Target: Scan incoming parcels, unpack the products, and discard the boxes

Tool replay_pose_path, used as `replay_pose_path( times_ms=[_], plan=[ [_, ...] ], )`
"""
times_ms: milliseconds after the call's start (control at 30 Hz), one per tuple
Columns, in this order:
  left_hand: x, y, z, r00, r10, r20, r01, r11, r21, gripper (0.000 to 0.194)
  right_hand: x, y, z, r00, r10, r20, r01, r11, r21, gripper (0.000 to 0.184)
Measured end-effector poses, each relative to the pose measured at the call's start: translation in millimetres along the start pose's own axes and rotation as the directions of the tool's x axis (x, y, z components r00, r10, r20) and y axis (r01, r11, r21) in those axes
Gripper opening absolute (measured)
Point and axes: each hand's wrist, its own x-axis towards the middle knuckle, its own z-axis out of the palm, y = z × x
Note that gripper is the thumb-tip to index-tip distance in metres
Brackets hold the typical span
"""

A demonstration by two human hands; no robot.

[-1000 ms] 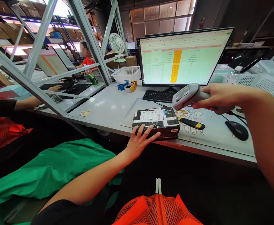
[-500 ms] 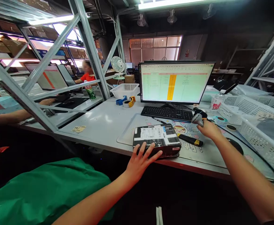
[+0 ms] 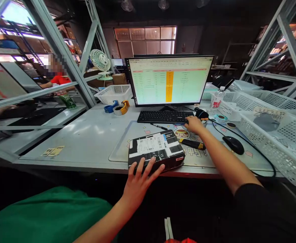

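My left hand [image 3: 139, 179] rests with spread fingers on the near edge of a black parcel [image 3: 153, 148], which is wrapped in tape and bears a white label [image 3: 151, 143] on top. The parcel lies at the front edge of the desk. Farther off, my right hand [image 3: 195, 125] reaches to the right end of a black keyboard [image 3: 160, 116], its fingertips at the keys and nothing seen in it. Just beside that hand lies a scanner [image 3: 201, 114], black and orange, partly hidden. A yellow and black box cutter [image 3: 192, 144] sits between the parcel and my right forearm.
A monitor [image 3: 170, 81] showing a spreadsheet stands behind the keyboard. White baskets [image 3: 274, 145], a bottle [image 3: 216, 99] and a mouse [image 3: 235, 145] are on the right. Tape dispensers [image 3: 117, 108] stand at the back left. A co-worker in red [image 3: 60, 79] sits beyond the metal frame.
My right hand has let go of the scanner and moved left to the keyboard. My left hand stays on the parcel. The view has turned to the right and downward.
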Motion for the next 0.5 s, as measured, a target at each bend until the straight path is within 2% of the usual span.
replay_pose_path(
  times_ms=[100,233,367,500],
  plan=[
    [-1.0,0.0,1.2,1.0,0.001,-0.003,-0.001,1.0,-0.011,0.095,21.4,-13.4,16.2,0.999,0.009,0.036,-0.01,1.0,0.008,0.055],
    [-1.5,0.9,2.6,1.0,0.004,-0.03,-0.005,1.0,-0.005,0.093,33.7,-16.9,32.2,0.997,0.041,0.068,-0.041,0.999,0.006,0.054],
    [-0.7,0.8,4.7,0.999,0.0,-0.041,0.001,1.0,0.008,0.09,42.0,-19.7,37.3,0.994,0.052,0.099,-0.053,0.999,0.008,0.053],
    [0.3,0.5,5.0,0.999,-0.002,-0.048,0.003,1.0,0.019,0.086,52.7,-32.5,37.4,0.99,0.05,0.134,-0.055,0.998,0.032,0.055]
  ],
)
